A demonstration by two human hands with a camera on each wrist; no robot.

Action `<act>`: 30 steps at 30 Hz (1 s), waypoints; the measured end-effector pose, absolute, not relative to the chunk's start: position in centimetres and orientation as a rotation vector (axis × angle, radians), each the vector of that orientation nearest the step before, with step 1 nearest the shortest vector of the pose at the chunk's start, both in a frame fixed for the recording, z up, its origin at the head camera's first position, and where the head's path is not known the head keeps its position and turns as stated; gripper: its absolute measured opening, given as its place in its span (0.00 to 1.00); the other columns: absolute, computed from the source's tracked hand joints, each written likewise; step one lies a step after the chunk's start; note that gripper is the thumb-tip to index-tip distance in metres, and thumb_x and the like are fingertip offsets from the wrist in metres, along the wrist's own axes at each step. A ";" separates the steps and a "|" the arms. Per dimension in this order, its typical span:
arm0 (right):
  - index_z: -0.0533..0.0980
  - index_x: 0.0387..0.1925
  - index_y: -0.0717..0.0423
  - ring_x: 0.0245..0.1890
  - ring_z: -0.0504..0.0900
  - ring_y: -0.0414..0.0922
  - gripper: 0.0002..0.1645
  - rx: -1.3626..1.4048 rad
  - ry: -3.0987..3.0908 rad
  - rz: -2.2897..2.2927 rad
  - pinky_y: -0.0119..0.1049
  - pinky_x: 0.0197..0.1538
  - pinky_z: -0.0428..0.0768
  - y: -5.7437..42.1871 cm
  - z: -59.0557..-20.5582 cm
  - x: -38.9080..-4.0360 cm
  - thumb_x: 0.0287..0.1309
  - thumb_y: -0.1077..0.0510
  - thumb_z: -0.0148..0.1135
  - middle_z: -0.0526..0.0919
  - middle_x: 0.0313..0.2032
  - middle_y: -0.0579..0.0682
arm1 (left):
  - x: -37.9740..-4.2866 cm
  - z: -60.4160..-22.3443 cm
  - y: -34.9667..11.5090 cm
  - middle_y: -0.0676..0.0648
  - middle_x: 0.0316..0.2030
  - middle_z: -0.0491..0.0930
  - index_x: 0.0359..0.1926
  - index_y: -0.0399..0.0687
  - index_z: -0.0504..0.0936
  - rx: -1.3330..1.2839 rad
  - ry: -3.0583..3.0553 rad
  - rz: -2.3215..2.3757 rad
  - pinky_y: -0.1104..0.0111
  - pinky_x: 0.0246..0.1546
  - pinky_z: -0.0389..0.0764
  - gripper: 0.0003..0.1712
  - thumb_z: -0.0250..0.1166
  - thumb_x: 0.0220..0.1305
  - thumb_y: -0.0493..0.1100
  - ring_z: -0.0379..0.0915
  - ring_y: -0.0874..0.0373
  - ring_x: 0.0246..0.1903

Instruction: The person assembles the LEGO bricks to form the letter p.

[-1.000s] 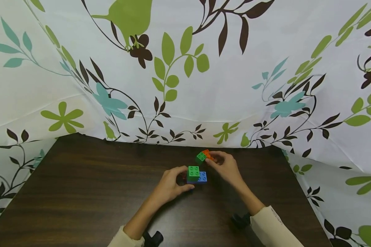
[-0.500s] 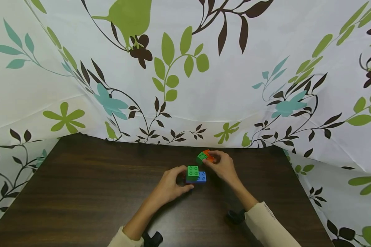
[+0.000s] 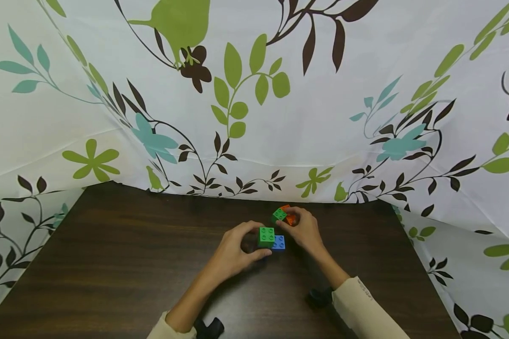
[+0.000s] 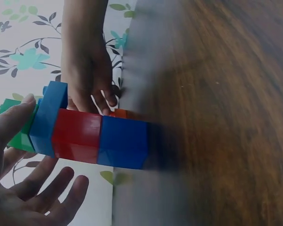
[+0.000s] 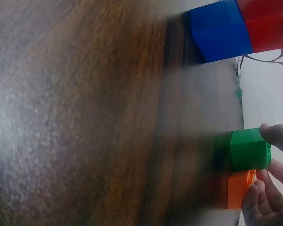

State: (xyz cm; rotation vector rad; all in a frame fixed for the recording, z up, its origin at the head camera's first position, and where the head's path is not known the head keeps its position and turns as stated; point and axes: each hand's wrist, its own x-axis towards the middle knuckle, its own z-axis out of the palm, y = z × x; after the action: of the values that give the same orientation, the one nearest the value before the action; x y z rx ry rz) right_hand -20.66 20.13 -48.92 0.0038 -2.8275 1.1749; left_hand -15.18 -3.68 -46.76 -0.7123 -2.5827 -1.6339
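Left hand (image 3: 233, 247): fingers gripping upper square green plastic block (image 3: 266, 235) | Right hand (image 3: 304, 230): fingers pinching lower square green plastic block (image 5: 247, 149)

A dark brown wood-grain tabletop (image 3: 131, 245) narrows toward its far edge. Behind that edge hangs a lightly creased white cloth (image 3: 318, 108), printed with green, teal and brown leaves; patterned fabric also shows past both side edges. Light leaves a pale sheen (image 3: 248, 306) toward the near edge.
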 end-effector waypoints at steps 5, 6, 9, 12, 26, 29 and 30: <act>0.85 0.56 0.60 0.40 0.82 0.50 0.24 0.000 -2.825 1.169 0.37 0.42 0.78 20.2 -49.0 -20.7 0.60 0.56 0.80 0.90 0.50 0.60 | -15.1 -46.4 -3.5 0.51 0.50 0.89 0.59 0.55 0.84 -0.739 -2.527 -1.647 0.46 0.58 0.84 0.27 0.83 0.60 0.45 0.85 0.54 0.53; 0.85 0.56 0.60 0.40 0.82 0.50 0.24 -0.001 -2.827 1.164 0.37 0.42 0.78 20.2 -49.0 -20.6 0.60 0.57 0.80 0.90 0.50 0.59 | -15.1 -46.3 -3.5 0.51 0.50 0.89 0.58 0.55 0.84 -0.739 -2.518 -1.664 0.46 0.58 0.84 0.26 0.82 0.60 0.45 0.85 0.54 0.53; 0.85 0.55 0.60 0.39 0.81 0.50 0.23 -0.004 -2.840 1.157 0.37 0.40 0.77 20.3 -48.8 -20.5 0.60 0.57 0.80 0.89 0.47 0.59 | -15.1 -46.3 -3.4 0.50 0.49 0.89 0.57 0.53 0.85 -0.733 -2.496 -1.735 0.47 0.58 0.86 0.25 0.82 0.61 0.42 0.86 0.52 0.52; 0.85 0.55 0.59 0.41 0.81 0.50 0.23 -0.016 -2.851 1.158 0.38 0.42 0.77 20.4 -48.7 -20.4 0.60 0.56 0.80 0.88 0.48 0.59 | -15.1 -46.3 -3.4 0.48 0.50 0.89 0.57 0.52 0.85 -0.723 -2.482 -1.795 0.48 0.57 0.87 0.24 0.81 0.61 0.40 0.86 0.51 0.52; 0.85 0.55 0.56 0.45 0.85 0.52 0.21 0.059 -2.803 1.243 0.39 0.47 0.79 21.6 -47.2 -19.6 0.61 0.57 0.79 0.90 0.50 0.56 | -14.9 -46.5 -3.2 0.45 0.52 0.89 0.57 0.53 0.85 -0.625 -2.511 -1.921 0.58 0.48 0.90 0.22 0.80 0.63 0.41 0.85 0.51 0.51; 0.85 0.54 0.56 0.45 0.85 0.52 0.21 0.076 -2.800 1.243 0.40 0.48 0.80 21.8 -46.9 -19.5 0.61 0.57 0.79 0.90 0.50 0.56 | -14.9 -46.4 -3.3 0.43 0.51 0.89 0.57 0.52 0.85 -0.618 -2.499 -1.957 0.63 0.47 0.90 0.22 0.80 0.63 0.40 0.86 0.49 0.52; 0.85 0.54 0.56 0.45 0.85 0.52 0.21 0.081 -2.799 1.244 0.40 0.48 0.80 21.8 -46.8 -19.4 0.61 0.57 0.79 0.90 0.49 0.56 | -14.9 -46.4 -3.3 0.43 0.51 0.89 0.57 0.52 0.85 -0.616 -2.496 -1.968 0.64 0.46 0.90 0.22 0.80 0.63 0.39 0.86 0.49 0.52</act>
State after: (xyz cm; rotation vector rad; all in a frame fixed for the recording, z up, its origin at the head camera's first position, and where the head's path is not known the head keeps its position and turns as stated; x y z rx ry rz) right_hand -19.41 21.80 -46.84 0.0806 -2.7994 1.2436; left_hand -14.91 -3.28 -46.43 -0.6161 -2.4958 -1.9676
